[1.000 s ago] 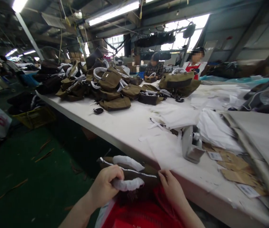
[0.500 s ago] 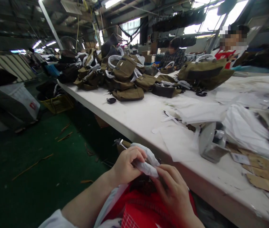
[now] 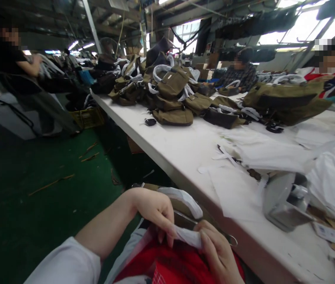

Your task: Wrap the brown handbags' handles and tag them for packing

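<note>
An olive bag (image 3: pixel 179 206) rests at my lap beside the table edge, its lower part hidden by my hands and the red cloth. Two handles wrapped in white paper-like material rise from it. My left hand (image 3: pixel 155 211) is closed with thumb and fingers pinching the near wrapped handle (image 3: pixel 187 236) at its left side. On the right end of that same handle, my right hand (image 3: pixel 216 248) is closed too. The far wrapped handle (image 3: pixel 187 197) arches free behind them. A metal hook or ring (image 3: pixel 233 240) sticks out past my right hand.
The white table (image 3: pixel 167 146) runs diagonally on my right. Olive bags (image 3: pixel 173 117) are piled on it. A grey metal tape dispenser (image 3: pixel 280 205) stands near white sheets (image 3: pixel 270 152). Co-workers (image 3: pixel 242 73) are across the table; another person (image 3: pixel 10 59) stands left, near a yellow crate (image 3: pixel 87 118).
My hands have moved lower and closer to me, and the two wrapped handles are now apart. My left wrist is more bent. The view has turned left, bringing a standing person into sight.
</note>
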Demonstrator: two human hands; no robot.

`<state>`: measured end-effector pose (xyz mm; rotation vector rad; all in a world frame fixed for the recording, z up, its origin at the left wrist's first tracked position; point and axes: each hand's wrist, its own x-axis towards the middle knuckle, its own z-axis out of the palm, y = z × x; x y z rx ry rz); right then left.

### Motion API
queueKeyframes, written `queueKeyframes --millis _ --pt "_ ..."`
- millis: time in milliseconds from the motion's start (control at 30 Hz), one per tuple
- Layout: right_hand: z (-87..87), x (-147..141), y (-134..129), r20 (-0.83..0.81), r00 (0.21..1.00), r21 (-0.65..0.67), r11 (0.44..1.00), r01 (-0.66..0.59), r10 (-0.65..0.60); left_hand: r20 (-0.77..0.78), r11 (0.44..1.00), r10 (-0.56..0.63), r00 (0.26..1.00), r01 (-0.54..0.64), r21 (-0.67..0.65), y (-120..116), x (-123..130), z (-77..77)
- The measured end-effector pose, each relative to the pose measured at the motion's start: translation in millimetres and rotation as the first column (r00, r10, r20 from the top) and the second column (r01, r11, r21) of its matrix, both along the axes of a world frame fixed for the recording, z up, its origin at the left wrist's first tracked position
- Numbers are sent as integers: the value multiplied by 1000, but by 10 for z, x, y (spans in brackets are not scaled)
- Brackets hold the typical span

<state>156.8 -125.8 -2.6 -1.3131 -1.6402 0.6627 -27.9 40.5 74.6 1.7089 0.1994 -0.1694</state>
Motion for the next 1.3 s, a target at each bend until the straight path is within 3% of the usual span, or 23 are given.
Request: queueKeyframes --millis 67,100,200,267,300,333,367,400,433,467,500,533,567,633,700,767,833,867,967,1033,1067,1167,1300 --pt "33 12 8 101 994 99 995 24 -34 -59 916 -290 955 259 -306 37 -10 45" --pt "54 17 16 172 979 191 979 75 -108 -44 871 -329 943 285 -399 37 -7 46" --pt "131 37 68 294 877 433 871 232 -380 36 843 -239 970 226 -487 -64 14 -19" --pt "175 48 116 270 898 387 893 229 -347 109 927 -162 981 190 -323 -221 21 -81" --pt "184 49 136 222 940 305 934 187 -261 157 986 -85 984 107 -132 -317 21 -106" --pt "179 47 151 152 974 214 968 132 -166 229 993 8 973 -36 116 -415 17 -124" --pt "159 39 160 78 993 134 988 79 -90 328 906 92 940 -216 364 -507 12 -132" --pt "125 28 162 11 999 72 996 51 -52 437 736 145 888 -392 552 -583 7 -131" --pt "81 14 160 -40 998 29 999 43 -42 527 546 162 835 -520 657 -636 1 -123" --pt "35 1 155 -75 996 5 999 45 -44 586 399 167 793 -598 695 -659 -4 -110" --pt "-7 -9 150 -102 993 -15 998 53 -54 618 316 186 764 -642 699 -652 -7 -97" --pt "-35 -12 148 -127 989 -37 997 66 -70 614 301 232 755 -656 693 -616 -9 -85" --pt "-42 -5 149 -153 984 -65 995 81 -90 559 358 286 778 -628 691 -557 -10 -77" --pt "17 44 163 -189 972 -139 984 113 -138 314 646 309 898 -441 623 -411 -11 -80" --pt "165 139 191 -201 973 -204 976 74 -116 73 905 200 977 -212 368 -292 -8 -106" --pt "350 275 249 -204 979 -230 971 -72 25 -17 986 145 989 -143 83 -245 9 -156" --pt "491 452 384 -165 979 -222 962 -156 121 1 967 249 969 -248 -61 -265 45 -234" --pt "522 559 495 -113 988 -215 968 -129 106 33 942 324 946 -319 -107 -288 68 -283" --pt "431 952 1012 230 970 -188 974 128 -83 127 829 540 832 -501 -247 -337 120 -442" --pt "264 1240 1434 573 804 -156 941 300 -162 146 779 602 785 -536 -326 -327 105 -522" --pt "174 1375 1633 643 744 -146 925 350 -180 154 772 609 778 -536 -342 -309 77 -548" --pt "-53 1686 2084 776 609 -126 904 408 -167 186 781 598 780 -515 -353 -227 -58 -593" --pt "-223 1891 2335 859 509 -192 885 424 -57 180 751 629 756 -531 -391 -131 -202 -667"
